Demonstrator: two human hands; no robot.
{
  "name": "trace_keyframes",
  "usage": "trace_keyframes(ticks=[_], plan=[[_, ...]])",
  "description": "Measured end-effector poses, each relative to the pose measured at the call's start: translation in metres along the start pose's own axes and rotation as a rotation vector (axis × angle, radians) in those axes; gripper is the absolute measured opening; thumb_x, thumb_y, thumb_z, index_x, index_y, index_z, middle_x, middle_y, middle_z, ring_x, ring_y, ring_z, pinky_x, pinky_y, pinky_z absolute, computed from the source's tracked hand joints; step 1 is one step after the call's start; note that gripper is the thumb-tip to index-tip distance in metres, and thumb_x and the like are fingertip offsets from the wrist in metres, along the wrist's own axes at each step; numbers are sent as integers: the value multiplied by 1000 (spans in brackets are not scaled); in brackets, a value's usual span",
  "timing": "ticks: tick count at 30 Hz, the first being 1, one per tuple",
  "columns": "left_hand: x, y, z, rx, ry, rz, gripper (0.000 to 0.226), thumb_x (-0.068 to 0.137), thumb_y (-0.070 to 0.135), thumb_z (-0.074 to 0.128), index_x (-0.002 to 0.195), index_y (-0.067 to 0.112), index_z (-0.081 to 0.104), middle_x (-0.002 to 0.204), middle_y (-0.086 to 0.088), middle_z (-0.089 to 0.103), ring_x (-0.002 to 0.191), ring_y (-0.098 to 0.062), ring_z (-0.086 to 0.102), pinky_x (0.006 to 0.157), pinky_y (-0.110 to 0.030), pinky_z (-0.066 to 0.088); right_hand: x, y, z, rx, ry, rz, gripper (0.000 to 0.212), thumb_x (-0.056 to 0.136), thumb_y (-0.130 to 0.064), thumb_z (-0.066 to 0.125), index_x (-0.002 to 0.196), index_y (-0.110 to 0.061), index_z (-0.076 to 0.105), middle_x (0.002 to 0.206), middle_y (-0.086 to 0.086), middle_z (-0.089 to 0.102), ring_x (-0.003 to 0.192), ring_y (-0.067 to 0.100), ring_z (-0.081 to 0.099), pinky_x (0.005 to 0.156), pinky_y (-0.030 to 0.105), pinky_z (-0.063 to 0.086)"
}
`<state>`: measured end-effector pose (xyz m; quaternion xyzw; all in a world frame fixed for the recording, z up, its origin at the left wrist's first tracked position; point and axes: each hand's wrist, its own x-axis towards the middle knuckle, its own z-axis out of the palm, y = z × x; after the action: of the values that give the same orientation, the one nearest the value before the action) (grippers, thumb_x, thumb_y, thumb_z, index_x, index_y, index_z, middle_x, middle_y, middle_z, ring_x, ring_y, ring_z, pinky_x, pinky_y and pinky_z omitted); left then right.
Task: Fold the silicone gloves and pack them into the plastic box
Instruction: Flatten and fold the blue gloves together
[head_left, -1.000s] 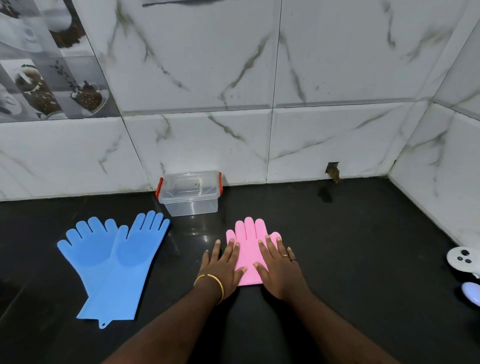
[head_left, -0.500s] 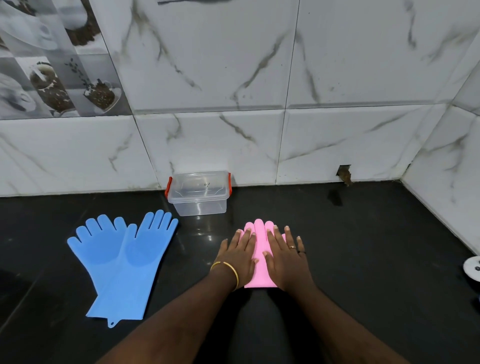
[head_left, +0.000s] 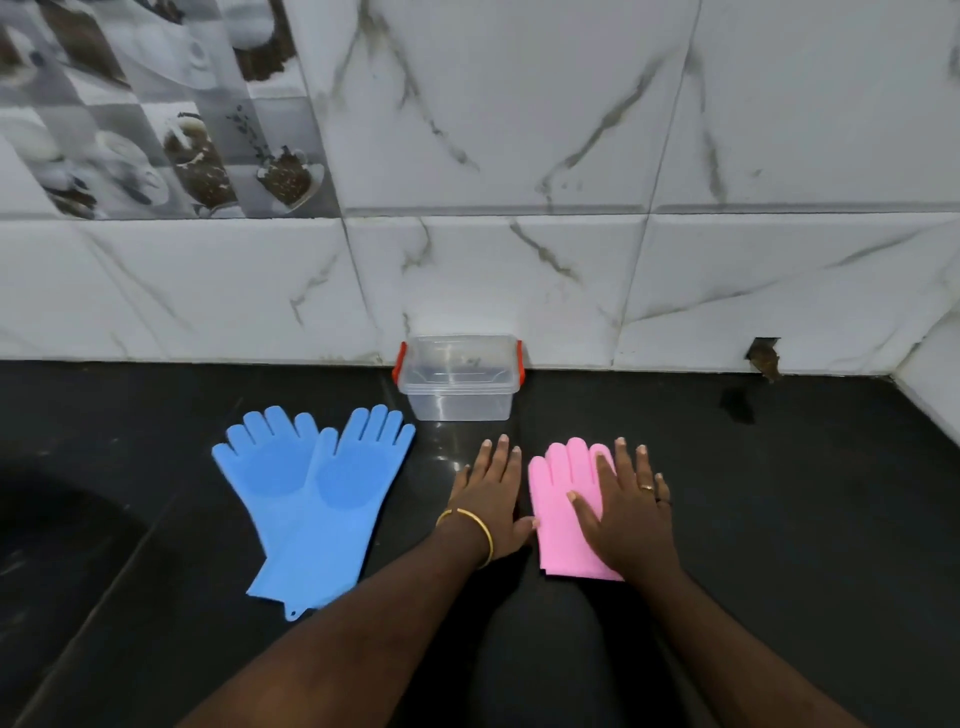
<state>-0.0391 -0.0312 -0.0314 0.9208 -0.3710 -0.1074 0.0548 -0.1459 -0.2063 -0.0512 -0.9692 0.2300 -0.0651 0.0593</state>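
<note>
Head view: right hand (head_left: 631, 512) presses flat on the folded pink gloves (head_left: 563, 512), left hand (head_left: 491, 496) open on the bench just left. Clear plastic box (head_left: 460, 379) sits straight beyond, against the wall; the gloves' long axis points toward it.

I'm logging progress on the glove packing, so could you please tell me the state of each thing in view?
pink gloves: folded short, flat on the counter, not yet packed
blue gloves: unfolded, laid flat, overlapping each other
plastic box: against the wall, nothing inside; lid cannot tell
left hand: open, flat on the counter, thumb touching the pink gloves' edge
right hand: open, pressing flat on the pink gloves
</note>
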Motion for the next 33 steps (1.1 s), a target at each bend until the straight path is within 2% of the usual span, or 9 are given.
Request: trace_keyframes(ticks=[5, 8, 11, 15, 19, 23, 26, 28, 33], plan=[[-21, -66, -19, 15, 24, -204, 97, 82, 60, 55, 154, 17, 5, 163, -7, -10, 150, -29, -3, 117, -50, 14, 7, -64, -22, 142, 208, -39, 52, 86, -38, 65, 131, -11, 59, 144, 18, 50, 133, 39, 44, 105, 49, 38], [-34, -108, -27, -33, 67, -337, 78, 84, 55, 54, 146, 14, 30, 158, -11, 20, 143, -32, 22, 111, -48, 27, 7, -110, -24, 278, 238, -93, 45, 83, -34, 69, 121, -11, 64, 120, 11, 64, 109, 32, 60, 92, 44, 49], [-52, -158, -31, -104, 103, -467, 47, 90, 42, 49, 130, 17, 48, 139, -8, 47, 127, -31, 42, 102, -44, 38, 8, -163, -14, 566, 21, 8, 47, 86, -35, 69, 127, -15, 58, 115, 5, 64, 103, 21, 61, 90, 36, 49], [-78, -230, -36, -318, 197, -656, 41, 92, 20, 47, 133, 25, 52, 141, -7, 45, 129, -33, 39, 105, -44, 37, 10, -229, 1, 1184, -450, 421, 49, 87, -33, 72, 128, -17, 49, 110, 8, 63, 93, 18, 62, 75, 31, 51], [-97, -289, -36, -599, 296, -904, 44, 87, 13, 54, 129, 26, 55, 143, -12, 34, 129, -37, 35, 106, -43, 35, 18, -268, 20, 1390, -528, 594, 42, 90, -27, 68, 124, -11, 49, 117, 11, 64, 101, 24, 64, 79, 36, 54], [-95, -319, -36, -897, 413, -846, 40, 81, -1, 65, 118, 13, 63, 136, -19, 37, 113, -34, 54, 98, -31, 42, 26, -294, 23, 1356, -513, 685, 24, 91, -25, 66, 106, -6, 69, 101, 7, 74, 77, 19, 65, 62, 29, 46], [-89, -332, -40, -1086, 446, -828, 30, 76, -3, 71, 102, 11, 66, 124, -15, 54, 93, -24, 59, 80, -26, 46, 33, -309, 25, 1288, -514, 729, 24, 87, -28, 71, 99, -7, 72, 89, 8, 73, 63, 16, 53, 54, 26, 41], [-85, -341, -43, -1140, 419, -808, 28, 75, -5, 73, 96, 12, 67, 118, -12, 62, 92, -21, 59, 79, -25, 46, 34, -318, 25, 1301, -505, 723, 24, 87, -24, 72, 100, -5, 70, 88, 11, 71, 58, 17, 53, 51, 25, 42], [-75, -378, -61, -988, 348, -716, 29, 74, -9, 72, 96, 9, 73, 112, -15, 67, 100, -28, 64, 86, -28, 50, 28, -333, 30, 1453, -363, 694, 24, 83, -13, 76, 102, -2, 69, 101, 13, 75, 90, 31, 72, 79, 42, 60]])
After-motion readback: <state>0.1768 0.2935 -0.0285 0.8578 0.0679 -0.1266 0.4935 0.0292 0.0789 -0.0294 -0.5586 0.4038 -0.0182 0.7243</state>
